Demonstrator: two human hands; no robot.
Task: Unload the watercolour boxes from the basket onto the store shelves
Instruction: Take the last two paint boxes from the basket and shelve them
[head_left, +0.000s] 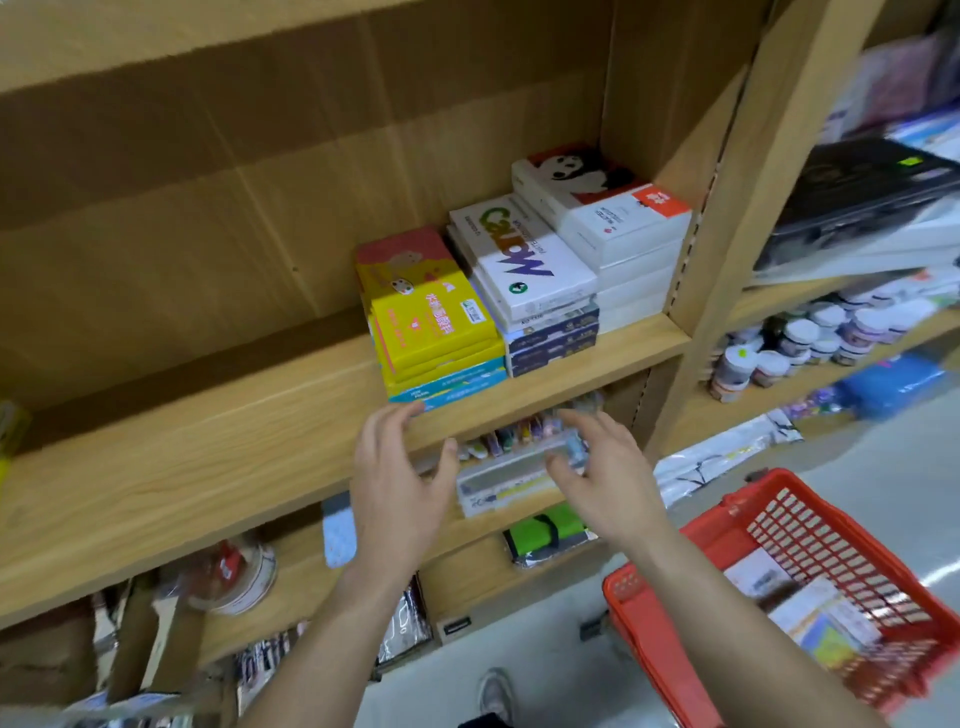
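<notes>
Three stacks of watercolour boxes stand on the wooden shelf (208, 457): a yellow stack (434, 325) at the left, a white stack with a "Colorful" lid (522, 257) in the middle, and a taller white stack with a panda lid (602, 208) at the right. My left hand (400, 478) hovers open just below the yellow stack, in front of the shelf edge. My right hand (602, 473) is open beside it, empty. The red basket (654, 623) sits low at the right with several boxes (815, 613) inside.
The shelf board left of the stacks is bare wood. Lower shelves hold a clear pen case (509, 473), a green pouch (550, 530) and tape rolls (234, 571). The neighbouring bay at the right holds paint jars (800, 338) and dark flat cases (862, 197). Grey floor lies below.
</notes>
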